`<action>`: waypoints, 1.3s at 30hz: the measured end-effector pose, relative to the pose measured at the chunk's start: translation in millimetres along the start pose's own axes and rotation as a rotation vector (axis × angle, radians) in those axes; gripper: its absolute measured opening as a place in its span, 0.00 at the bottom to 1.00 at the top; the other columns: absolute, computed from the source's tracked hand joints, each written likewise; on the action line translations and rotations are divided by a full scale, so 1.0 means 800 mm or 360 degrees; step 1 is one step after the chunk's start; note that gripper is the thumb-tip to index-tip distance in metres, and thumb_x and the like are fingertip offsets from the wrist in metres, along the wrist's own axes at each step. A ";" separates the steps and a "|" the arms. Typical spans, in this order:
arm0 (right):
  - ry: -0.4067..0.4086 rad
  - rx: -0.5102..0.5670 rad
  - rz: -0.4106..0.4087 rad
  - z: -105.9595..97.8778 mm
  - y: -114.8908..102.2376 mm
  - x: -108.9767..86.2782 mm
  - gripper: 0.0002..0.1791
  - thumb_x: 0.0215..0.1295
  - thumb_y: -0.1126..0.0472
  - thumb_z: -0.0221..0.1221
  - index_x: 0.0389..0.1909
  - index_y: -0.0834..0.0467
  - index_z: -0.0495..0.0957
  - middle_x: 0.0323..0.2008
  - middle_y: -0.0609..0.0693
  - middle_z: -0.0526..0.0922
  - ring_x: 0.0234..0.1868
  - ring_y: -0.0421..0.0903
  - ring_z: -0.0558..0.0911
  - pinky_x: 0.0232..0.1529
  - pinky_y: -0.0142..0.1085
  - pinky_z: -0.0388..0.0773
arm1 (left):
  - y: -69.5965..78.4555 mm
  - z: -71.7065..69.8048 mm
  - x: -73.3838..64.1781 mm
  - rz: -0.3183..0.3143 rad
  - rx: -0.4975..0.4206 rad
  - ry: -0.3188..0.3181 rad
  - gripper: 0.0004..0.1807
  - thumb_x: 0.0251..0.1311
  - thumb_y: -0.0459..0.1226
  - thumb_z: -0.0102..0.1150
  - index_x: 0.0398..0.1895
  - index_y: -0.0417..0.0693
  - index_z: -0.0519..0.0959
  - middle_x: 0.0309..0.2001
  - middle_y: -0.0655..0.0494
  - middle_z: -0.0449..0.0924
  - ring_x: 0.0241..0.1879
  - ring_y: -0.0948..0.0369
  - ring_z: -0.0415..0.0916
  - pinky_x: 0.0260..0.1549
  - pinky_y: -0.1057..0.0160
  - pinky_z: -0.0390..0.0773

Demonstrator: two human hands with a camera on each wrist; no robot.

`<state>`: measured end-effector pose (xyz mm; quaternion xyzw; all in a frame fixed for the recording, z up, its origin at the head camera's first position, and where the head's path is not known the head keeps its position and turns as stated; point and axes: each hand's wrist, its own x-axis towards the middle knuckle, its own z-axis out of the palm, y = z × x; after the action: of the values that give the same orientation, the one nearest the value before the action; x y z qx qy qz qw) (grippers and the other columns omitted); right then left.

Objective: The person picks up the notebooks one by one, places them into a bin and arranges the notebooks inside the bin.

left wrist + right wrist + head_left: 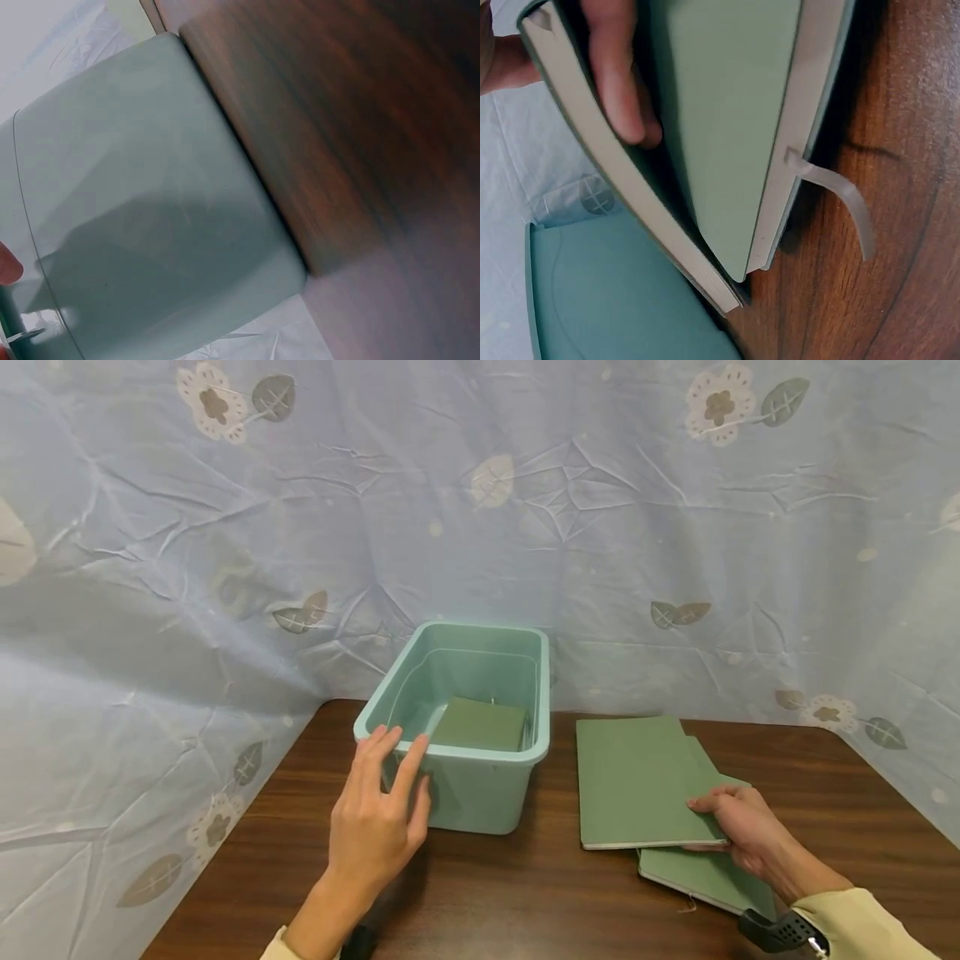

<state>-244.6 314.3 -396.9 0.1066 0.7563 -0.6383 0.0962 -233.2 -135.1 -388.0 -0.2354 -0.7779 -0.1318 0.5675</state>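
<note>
Tilting above the lower books (708, 875), the top book (637, 781) was right of the bin (476, 797), its right edge pinched by the right hand (750, 831), thumb over the cover, fingers beneath. It looked fairly light and stiff, likely smooth enough to slide on its neighbours. Lifted by one cover alone it might have flopped apart, so gripping its full thickness seemed sound. A pale ribbon (844, 187) trailed from a lower book and might have snagged. Another book (480, 724) lay inside the bin. The left hand (378, 822) gripped nothing, fingers spread at the near rim; contact was unclear.
</note>
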 end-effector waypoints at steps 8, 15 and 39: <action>-0.0053 0.0204 -0.0038 0.001 0.000 -0.002 0.23 0.73 0.67 0.49 0.60 0.70 0.50 0.58 0.72 0.61 0.40 0.47 0.83 0.48 0.57 0.84 | 0.001 0.001 0.000 0.0000 0.0001 -0.0005 0.26 0.57 0.37 0.56 0.61 0.44 0.78 0.57 0.34 0.75 0.61 0.39 0.73 0.62 0.43 0.75; -0.0094 0.0291 0.0014 -0.002 -0.016 -0.008 0.47 0.75 0.65 0.47 0.75 0.65 0.20 0.75 0.74 0.31 0.47 0.47 0.81 0.55 0.55 0.82 | 0.001 0.002 0.001 0.0009 -0.0008 0.0006 0.26 0.56 0.37 0.56 0.61 0.43 0.78 0.57 0.33 0.75 0.61 0.39 0.73 0.61 0.42 0.75; -0.0062 0.0529 -0.0112 -0.015 -0.092 -0.034 0.50 0.72 0.61 0.54 0.78 0.58 0.26 0.66 0.56 0.63 0.50 0.40 0.85 0.55 0.46 0.83 | 0.002 0.002 0.003 0.0001 -0.0020 0.0038 0.26 0.55 0.36 0.58 0.60 0.44 0.79 0.56 0.33 0.76 0.60 0.39 0.74 0.60 0.43 0.77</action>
<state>-239.9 312.9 -318.1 0.0821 0.6415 -0.7596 0.0695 -234.1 -132.7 -386.4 -0.2376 -0.7702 -0.1393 0.5752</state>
